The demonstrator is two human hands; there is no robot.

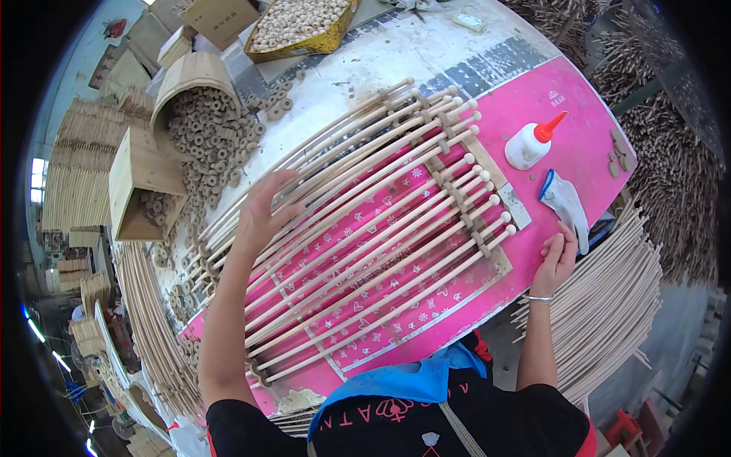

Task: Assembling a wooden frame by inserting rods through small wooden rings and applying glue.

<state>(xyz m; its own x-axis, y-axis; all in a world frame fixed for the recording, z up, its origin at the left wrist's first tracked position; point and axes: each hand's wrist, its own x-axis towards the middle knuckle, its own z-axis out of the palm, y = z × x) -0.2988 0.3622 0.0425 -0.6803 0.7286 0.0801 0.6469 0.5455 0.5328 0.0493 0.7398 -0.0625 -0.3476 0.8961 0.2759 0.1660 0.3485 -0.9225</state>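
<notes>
My left hand is over the left part of a row of long wooden rods, fingers and thumb apart. I see nothing gripped in it. The rods lie side by side in a slotted frame, with small round balls on their right ends and brown rings around them near both ends. By the right edge of the table, my right hand has its fingers curled together, close beside a white work glove with a blue cuff. Whether anything small is between those fingers is hidden.
A white glue bottle with a red nozzle stands on the pink tabletop. Wooden rings spill from a tipped tub at the left, beside a wooden box. Balls fill a yellow tray. Rod bundles lie at the right.
</notes>
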